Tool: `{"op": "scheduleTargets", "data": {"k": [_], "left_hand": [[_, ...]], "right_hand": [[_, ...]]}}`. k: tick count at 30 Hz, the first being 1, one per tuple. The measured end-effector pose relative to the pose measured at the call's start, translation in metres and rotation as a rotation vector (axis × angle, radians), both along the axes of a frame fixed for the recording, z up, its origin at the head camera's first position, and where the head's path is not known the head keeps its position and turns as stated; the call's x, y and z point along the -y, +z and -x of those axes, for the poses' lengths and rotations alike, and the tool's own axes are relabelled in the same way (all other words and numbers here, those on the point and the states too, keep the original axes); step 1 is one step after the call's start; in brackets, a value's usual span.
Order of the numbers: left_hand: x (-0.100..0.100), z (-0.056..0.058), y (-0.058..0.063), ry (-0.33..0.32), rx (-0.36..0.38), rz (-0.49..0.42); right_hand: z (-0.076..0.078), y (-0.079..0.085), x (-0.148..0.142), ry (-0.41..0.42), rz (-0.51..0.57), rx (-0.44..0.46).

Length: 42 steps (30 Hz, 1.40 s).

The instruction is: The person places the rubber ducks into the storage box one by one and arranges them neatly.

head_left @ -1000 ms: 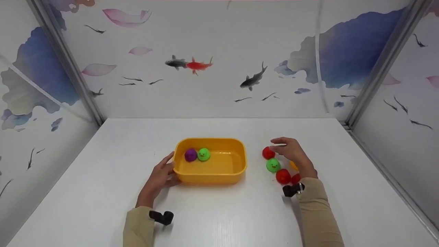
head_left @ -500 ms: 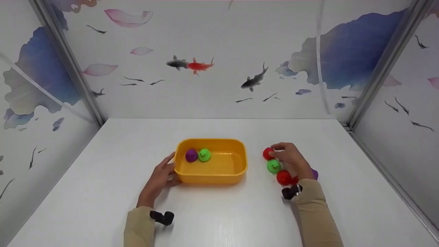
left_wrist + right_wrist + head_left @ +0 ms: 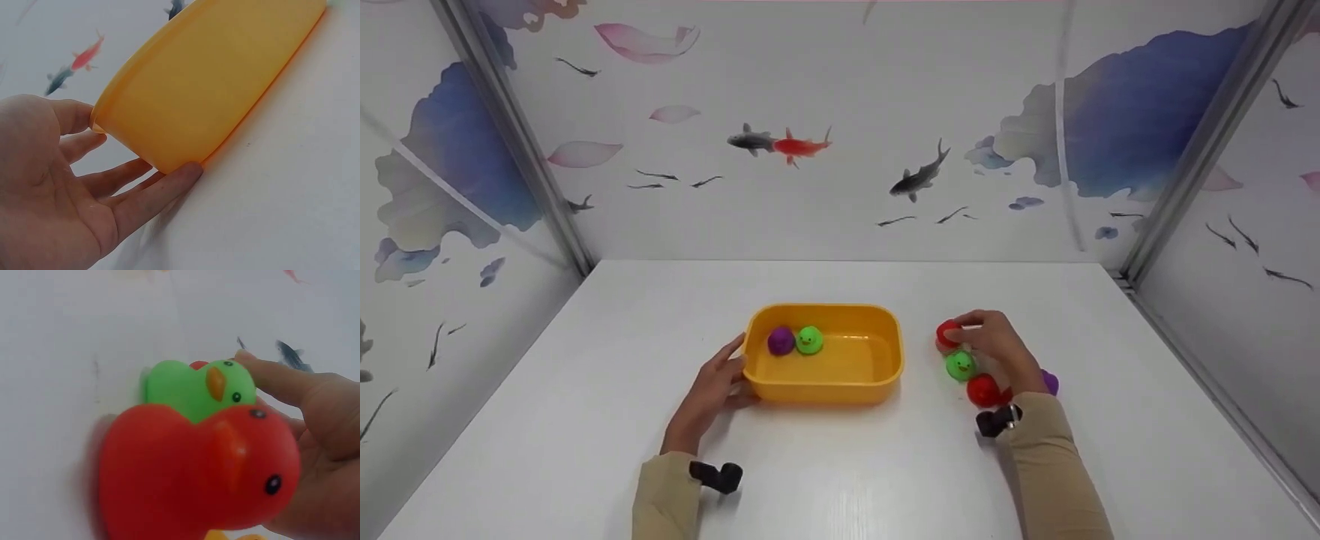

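My left hand (image 3: 711, 386) rests against the left end of a yellow plastic basin (image 3: 825, 393). In the left wrist view its fairly straight fingers (image 3: 160, 194) touch the basin's rim and lower side. A purple toy duck (image 3: 781, 341) and a green duck (image 3: 809, 340) sit inside. To the basin's right, my right hand (image 3: 996, 341) pinches a red rubber duck (image 3: 947, 334) between thumb and fingers. Nearer the front are another green duck (image 3: 961, 366) and a larger-looking red duck (image 3: 983, 391). The right wrist view mostly hides the pinched duck behind those two.
A purple toy (image 3: 1050, 382) shows past my right wrist, and another red one is partly covered by it. Yellow-orange bits (image 3: 250, 536) show at the right wrist view's bottom edge. Patterned wall panels (image 3: 840, 202) enclose the white table (image 3: 840, 465).
My right hand has come down from just over the far red duck and now pinches it; the duck looks slightly tilted. My left hand stays at the basin.
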State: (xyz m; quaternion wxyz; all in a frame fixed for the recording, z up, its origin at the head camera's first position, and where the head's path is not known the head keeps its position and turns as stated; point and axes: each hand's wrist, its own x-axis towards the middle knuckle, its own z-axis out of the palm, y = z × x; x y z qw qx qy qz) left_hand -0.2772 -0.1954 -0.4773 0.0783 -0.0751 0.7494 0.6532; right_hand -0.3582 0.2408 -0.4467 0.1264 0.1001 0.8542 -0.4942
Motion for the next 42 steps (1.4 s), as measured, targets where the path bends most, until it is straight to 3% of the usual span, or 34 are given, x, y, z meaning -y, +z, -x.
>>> {"op": "scheduleTargets", "data": {"k": [5,15,27,35,42], "left_hand": [[0.002,-0.004,0.001,0.0,-0.013,-0.005],[0.001,-0.004,0.0,-0.015,-0.007,-0.005],[0.012,-0.005,0.003,-0.003,0.024,0.022],[0.004,-0.001,0.003,-0.014,0.013,0.006],[-0.002,0.001,0.003,-0.024,0.011,0.008]], "right_hand": [[-0.002,0.015,0.009,0.036,-0.057,-0.076],[-0.009,0.036,0.032,0.087,-0.039,-0.116],[-0.004,0.055,0.095,0.132,0.115,-0.15],[-0.007,0.058,0.139,0.162,0.16,-0.145],[-0.003,0.052,0.155,0.18,0.149,-0.086]]}}
